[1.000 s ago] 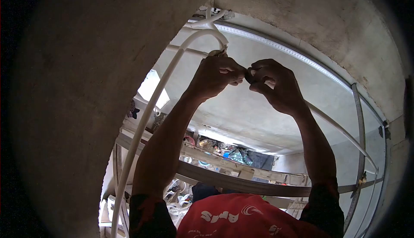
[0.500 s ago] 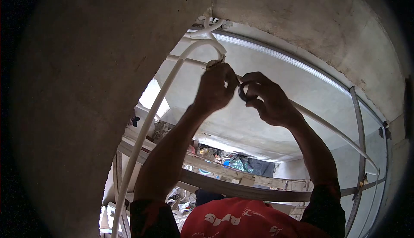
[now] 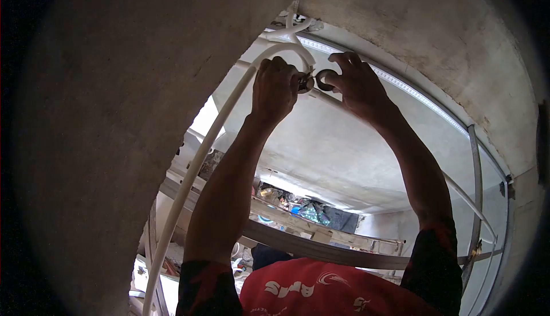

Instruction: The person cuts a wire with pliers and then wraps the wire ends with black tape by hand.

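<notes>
My right hand (image 3: 362, 89) is raised overhead, holding a roll of dark tape (image 3: 327, 80) between thumb and fingers, some of its fingers spread above the roll. Just left of it, my left hand (image 3: 274, 89) is closed at a small round fitting (image 3: 307, 84), its thumb and fingertips against the near side. Short wire ends (image 3: 311, 72) seem to show at the fitting, too small to make out well. A white conduit (image 3: 229, 101) curves over behind my left hand, its bent end coming down to the fitting.
A second pale conduit (image 3: 461, 189) runs to the right behind my right arm. Rough concrete (image 3: 109, 115) edges the opening on the left. A metal channel (image 3: 401, 87) follows the upper rim, and a curved metal bar (image 3: 332, 253) crosses below. Cluttered items (image 3: 312, 210) lie far below.
Both hands have moved up to the round fitting. My left hand has shifted from below it to its left side. The tape roll has risen beside the fitting, and the view has tilted slightly.
</notes>
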A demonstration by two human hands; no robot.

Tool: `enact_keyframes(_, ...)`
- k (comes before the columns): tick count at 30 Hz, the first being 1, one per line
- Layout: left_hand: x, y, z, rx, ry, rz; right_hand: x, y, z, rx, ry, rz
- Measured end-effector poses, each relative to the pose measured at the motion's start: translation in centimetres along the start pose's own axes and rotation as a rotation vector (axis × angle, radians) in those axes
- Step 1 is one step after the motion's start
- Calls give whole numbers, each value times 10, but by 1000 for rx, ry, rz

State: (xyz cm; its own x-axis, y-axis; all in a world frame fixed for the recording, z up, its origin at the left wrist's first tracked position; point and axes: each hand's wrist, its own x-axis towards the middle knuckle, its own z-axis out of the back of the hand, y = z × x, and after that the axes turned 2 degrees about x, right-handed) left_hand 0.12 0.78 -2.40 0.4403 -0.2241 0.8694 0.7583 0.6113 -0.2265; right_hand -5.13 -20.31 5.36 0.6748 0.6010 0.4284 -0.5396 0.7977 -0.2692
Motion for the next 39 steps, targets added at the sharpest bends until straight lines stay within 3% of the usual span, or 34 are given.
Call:
enact_keyframes(1,0,-1,2,4,-2,5,-1,0,0,20,14,23)
enact_keyframes(3,2,-6,4,43,221,115,0,1,2,38,30,47)
enact_keyframes(6,4,-1,9,-87,308,146,5,2,6,110,76,67)
enact_keyframes(8,5,1,13,-120,323,153,16,6,2,394,32,122)
enact_keyframes(9,5,2,15,-152,344,163,21,11,2,393,34,124)
enact_keyframes(11,2,9,15,-189,338,196,41,33,18,918,279,-391)
enact_keyframes(13,0,13,10,-230,336,230,46,26,-3,1013,201,-474)
enact_keyframes(15,-1,16,2,-288,298,290,51,24,-8,1475,136,-654)
enact_keyframes(16,0,13,1,-292,299,290,52,18,-16,1472,135,-659)
enact_keyframes(18,3,0,5,-257,174,342,54,7,-33,1156,86,-476)
enact_keyframes(19,7,-7,7,-260,176,339,55,3,-34,1155,84,-480)
enact_keyframes(21,16,-22,13,-427,152,504,58,-6,-34,688,31,-161)
enact_keyframes(24,18,-25,1,-346,197,578,62,-17,-22,458,53,9)
enact_keyframes(27,16,-26,-10,-203,115,426,58,-19,-20,395,88,-55)
enact_keyframes(34,5,-19,-20,-252,106,478,38,-6,-13,84,-9,-84)
enact_keyframes(35,5,-23,-20,-189,-26,373,37,-5,-13,85,-7,-82)
enact_keyframes(36,4,-27,-20,-124,-155,265,34,-5,-12,1,-88,5)
enact_keyframes(37,4,-29,-21,-124,-152,264,32,-4,-10,-84,-172,88)
enact_keyframes(39,4,-30,-22,-203,-154,320,26,1,-5,-92,-136,88)
